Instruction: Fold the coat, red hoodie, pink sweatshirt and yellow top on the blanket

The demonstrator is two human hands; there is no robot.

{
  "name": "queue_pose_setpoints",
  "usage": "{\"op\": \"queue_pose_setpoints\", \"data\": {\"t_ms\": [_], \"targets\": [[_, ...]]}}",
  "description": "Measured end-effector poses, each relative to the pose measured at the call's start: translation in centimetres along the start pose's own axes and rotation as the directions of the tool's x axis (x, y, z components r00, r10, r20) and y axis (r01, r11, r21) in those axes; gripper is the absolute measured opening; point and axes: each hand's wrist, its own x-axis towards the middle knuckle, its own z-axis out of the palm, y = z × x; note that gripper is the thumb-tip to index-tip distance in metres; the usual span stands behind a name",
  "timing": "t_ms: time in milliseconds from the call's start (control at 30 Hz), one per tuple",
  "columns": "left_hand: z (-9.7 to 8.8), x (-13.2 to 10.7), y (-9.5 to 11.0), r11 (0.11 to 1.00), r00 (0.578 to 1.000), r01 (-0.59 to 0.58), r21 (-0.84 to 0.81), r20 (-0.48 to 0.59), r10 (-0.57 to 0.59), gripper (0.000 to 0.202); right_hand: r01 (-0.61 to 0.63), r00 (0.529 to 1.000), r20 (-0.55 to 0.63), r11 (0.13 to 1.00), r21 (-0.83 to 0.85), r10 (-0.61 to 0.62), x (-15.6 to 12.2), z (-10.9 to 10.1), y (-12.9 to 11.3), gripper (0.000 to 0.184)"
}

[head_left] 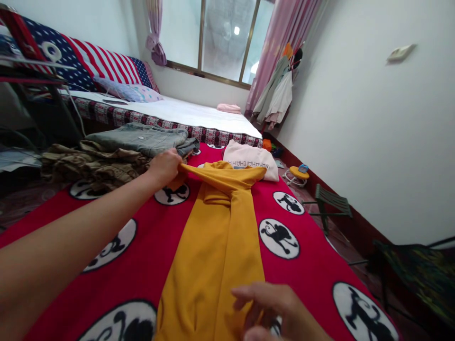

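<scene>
A mustard-yellow garment (pixel 209 237) lies lengthwise on the red blanket (pixel 149 246), partly folded at its far end. My left hand (pixel 166 166) is closed on a strip of that far end, probably a sleeve, and pulls it out to the left. Above the near right part of the cloth hovers my right hand (pixel 273 308), fingers apart and curved; whether it touches the fabric is unclear. Just behind the garment is a folded pale pink top (pixel 250 156) with dark lettering. Left of my left hand lie folded jeans (pixel 142 137) and a camouflage garment (pixel 95 166).
A bed (pixel 185 109) with a white sheet stands beyond the blanket, under the window. Along the right wall are a folding stool (pixel 332 201) and a small round stool (pixel 299 173). Clothes (pixel 280 92) hang by the curtain. A cluttered table (pixel 31 78) stands at left.
</scene>
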Motion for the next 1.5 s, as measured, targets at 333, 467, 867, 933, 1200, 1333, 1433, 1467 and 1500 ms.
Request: {"op": "queue_pose_setpoints", "data": {"t_ms": [333, 467, 867, 933, 1200, 1333, 1433, 1467, 1500], "targets": [[3.1, -6.0, 5.6, 0.999, 0.996, -0.034, 0.029, -0.075, 0.037, 0.019, 0.127, 0.666, -0.739, 0.992, -0.026, -0.105, 16.6, -14.2, 3.0, 0.051], [5.0, -6.2, 4.9, 0.985, 0.999, 0.037, -0.171, -0.008, -0.039, 0.026, 0.218, 0.691, -0.722, 0.964, 0.154, -0.041, 21.3, -16.8, 3.7, 0.057], [2.6, -7.5, 4.7, 0.888, 0.780, -0.005, -0.460, -0.557, -0.285, 0.023, 0.233, 0.612, -0.766, 0.971, -0.061, -0.195, 31.4, -16.6, 2.5, 0.022], [2.6, -7.6, 4.6, 0.900, 0.781, 0.000, -0.435, -0.563, -0.272, 0.024, 0.235, 0.638, -0.718, 0.958, -0.162, -0.278, 32.7, -14.7, 3.5, 0.030], [4.6, -7.6, 3.4, 0.897, 0.848, 0.107, -0.428, -0.432, -0.307, 0.042, 0.183, 0.890, -0.236, 0.781, -0.597, -0.389, 33.0, -11.7, 2.2, 0.048], [5.0, -7.5, 3.1, 0.881, 0.854, 0.170, -0.442, -0.380, -0.356, 0.043, 0.086, 0.864, -0.302, 0.708, -0.701, -0.403, 30.4, -11.0, -1.1, 0.034], [5.1, -7.4, 2.8, 0.867, 0.845, 0.196, -0.458, -0.369, -0.386, 0.044, -0.069, 0.801, -0.427, 0.644, -0.762, -0.419, 28.5, -9.1, -1.3, 0.024], [5.2, -7.4, 2.7, 0.862, 0.843, 0.202, -0.465, -0.366, -0.395, 0.044, -0.111, 0.806, -0.435, 0.620, -0.777, -0.402, 28.0, -8.3, -0.9, 0.025], [5.3, -7.4, 2.6, 0.855, 0.841, 0.209, -0.475, -0.359, -0.405, 0.044, -0.147, 0.824, -0.429, 0.591, -0.793, -0.370, 27.6, -7.6, -0.5, 0.026]]}}
